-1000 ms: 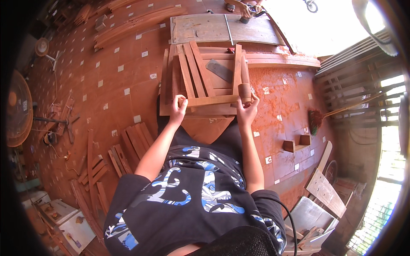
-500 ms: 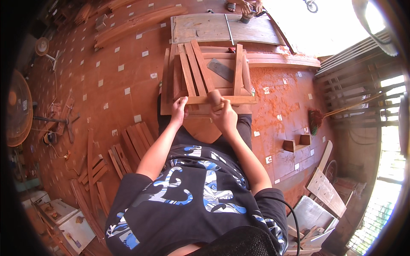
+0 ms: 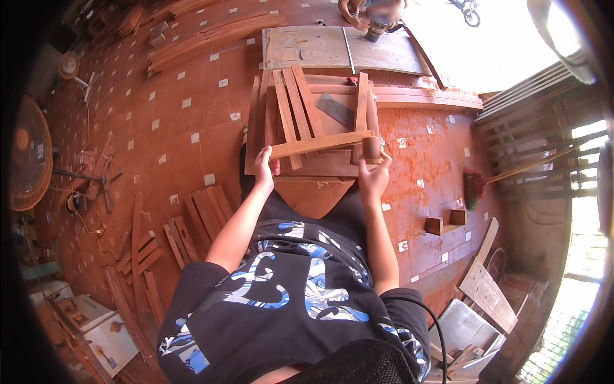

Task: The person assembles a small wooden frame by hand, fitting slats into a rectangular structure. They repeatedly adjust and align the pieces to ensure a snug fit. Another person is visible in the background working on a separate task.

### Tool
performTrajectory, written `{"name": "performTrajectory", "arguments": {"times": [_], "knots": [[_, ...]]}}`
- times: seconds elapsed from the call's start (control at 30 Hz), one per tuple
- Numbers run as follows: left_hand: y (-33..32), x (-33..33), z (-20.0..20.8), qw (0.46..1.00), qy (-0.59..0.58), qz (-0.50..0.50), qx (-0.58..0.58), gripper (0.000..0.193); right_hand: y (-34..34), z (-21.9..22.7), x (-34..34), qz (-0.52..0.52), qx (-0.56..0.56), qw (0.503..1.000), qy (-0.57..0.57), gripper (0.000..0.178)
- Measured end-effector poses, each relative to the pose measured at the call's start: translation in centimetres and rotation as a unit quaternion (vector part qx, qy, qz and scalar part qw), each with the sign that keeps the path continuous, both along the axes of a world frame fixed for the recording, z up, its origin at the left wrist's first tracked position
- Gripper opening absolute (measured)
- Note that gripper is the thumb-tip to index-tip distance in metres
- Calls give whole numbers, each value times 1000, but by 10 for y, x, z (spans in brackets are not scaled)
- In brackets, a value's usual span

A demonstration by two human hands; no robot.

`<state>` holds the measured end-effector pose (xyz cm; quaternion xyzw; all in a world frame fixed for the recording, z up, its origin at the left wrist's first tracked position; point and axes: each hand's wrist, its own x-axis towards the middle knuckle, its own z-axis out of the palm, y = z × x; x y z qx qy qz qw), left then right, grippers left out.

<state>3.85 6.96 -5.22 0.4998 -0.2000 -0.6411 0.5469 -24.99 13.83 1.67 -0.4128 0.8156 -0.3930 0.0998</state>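
My left hand point(image 3: 264, 168) is closed around the left end of a narrow wooden strip point(image 3: 316, 143). This strip lies crosswise over the near ends of several other wooden strips point(image 3: 286, 112), slanting slightly away toward its right end. At that right end my right hand point(image 3: 375, 179) grips a brown curled piece point(image 3: 371, 148) that looks like sandpaper, pressed round the wood. Beneath everything is a stack of wooden panels point(image 3: 313, 168) in front of my lap. A grey flat plate point(image 3: 334, 110) rests on the stack, left of another upright-lying strip point(image 3: 362, 102).
Beyond the stack lies a wide board point(image 3: 307, 48), where another person's hands point(image 3: 359, 22) hold a dark tool. Long planks point(image 3: 428, 98) and orange shavings point(image 3: 416, 144) cover the floor to the right. A broom point(image 3: 474, 185) and a small wooden box point(image 3: 446, 223) are there too. Fans stand left.
My right hand has slid rightward along the strip with the brown piece, from its middle to its right end. The strip now slants more. The other person has shifted over the far board.
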Motion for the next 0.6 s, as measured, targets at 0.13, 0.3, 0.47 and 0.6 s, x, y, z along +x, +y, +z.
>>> {"name": "performTrajectory", "arguments": {"times": [0.13,0.3,0.47,0.6], "knots": [[1,3,-8,999,-26,-14,21,31,1,10,-15,-96,-63,990,-81,55],[-1,3,-16,998,-55,-21,25,38,-24,14,1,-47,-106,993,-38,54],[1,-5,-8,995,-89,-14,38,43,-36,11,68,143,-34,983,106,53],[5,4,-18,999,-46,-24,-4,38,-31,10,125,342,7,933,112,55]]}}
